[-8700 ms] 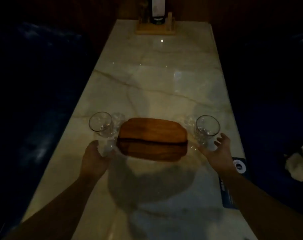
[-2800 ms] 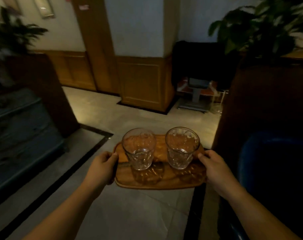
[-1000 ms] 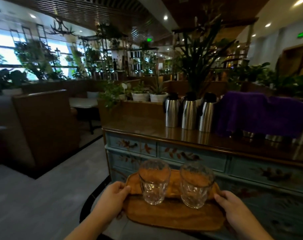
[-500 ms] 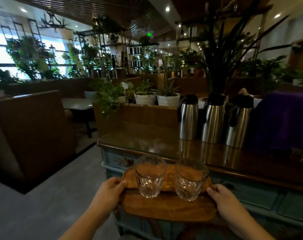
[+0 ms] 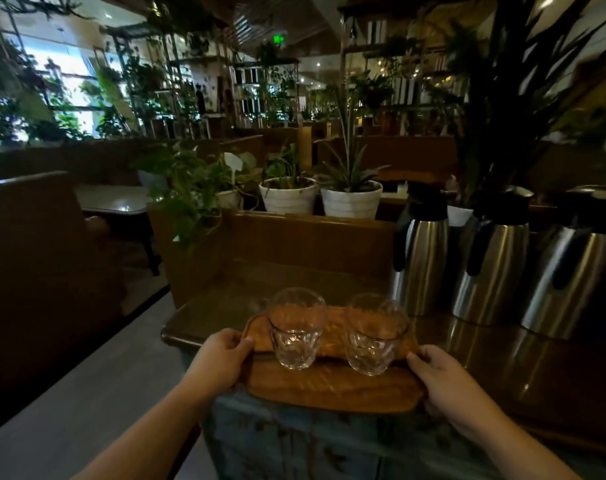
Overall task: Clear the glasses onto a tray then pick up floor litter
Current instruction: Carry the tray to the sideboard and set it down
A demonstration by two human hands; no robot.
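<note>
A wooden tray [image 5: 329,388] is held level over the front left corner of a dark wooden sideboard top [image 5: 218,306]. Two clear, empty glasses stand upright on it: the left glass [image 5: 296,329] and the right glass [image 5: 376,336], side by side and apart. My left hand [image 5: 222,360] grips the tray's left end and my right hand [image 5: 443,379] grips its right end. Whether the tray touches the top I cannot tell. No floor litter is in view.
Three steel thermos jugs [image 5: 421,251] stand on the sideboard to the right of the tray. Behind is a wooden ledge with white plant pots [image 5: 352,200]. The sideboard's blue painted front [image 5: 294,445] is below. Grey floor [image 5: 69,410] and a brown booth seat [image 5: 42,258] lie left.
I have come closer to the sideboard since half a second ago. The tray with both glasses now sits over its corner, nearer the jugs; both hands keep their grip.
</note>
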